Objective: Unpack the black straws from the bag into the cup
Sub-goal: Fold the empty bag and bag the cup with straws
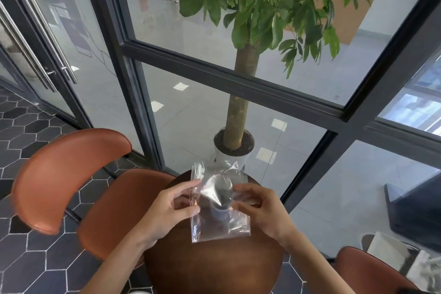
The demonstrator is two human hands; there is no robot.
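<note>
A clear plastic bag is held up flat above the small round wooden table. My left hand pinches its left edge and my right hand pinches its right edge. Through the bag I see a grey cup standing on the table, with something dark at its mouth that could be the black straws. I cannot tell whether any straws are inside the bag.
An orange-brown chair stands left of the table, and another chair's back shows at the lower right. Beyond the table is a potted tree against a glass wall. A person sits far off behind the glass.
</note>
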